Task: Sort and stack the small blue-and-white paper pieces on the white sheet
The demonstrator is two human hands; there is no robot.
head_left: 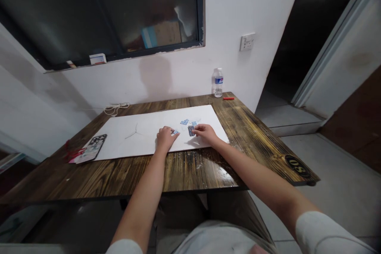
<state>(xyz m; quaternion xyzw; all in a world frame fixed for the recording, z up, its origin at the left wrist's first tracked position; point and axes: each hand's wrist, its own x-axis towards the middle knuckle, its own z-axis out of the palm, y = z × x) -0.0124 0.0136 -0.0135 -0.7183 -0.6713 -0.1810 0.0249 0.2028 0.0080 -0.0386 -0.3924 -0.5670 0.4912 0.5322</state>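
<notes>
My right hand (205,132) pinches a small dark-blue card (191,130) with printed panels between thumb and fingers, just above a white board (149,121). To its left, my left hand (166,139) rests low over the board, fingers curled, with a small blue-and-white card (176,131) at its thumb and fingertips. Beyond the hands, several small blue-and-white pieces (185,122) lie loosely together on the board. Their print is too small to read.
A phone in a patterned case (95,145) lies at the board's left end, near a red item (74,154). Toward the wall are a coiled white cable (116,108), a water bottle (218,83) and a red pen-like stick (228,98). The wooden table (190,170) has its edge near me.
</notes>
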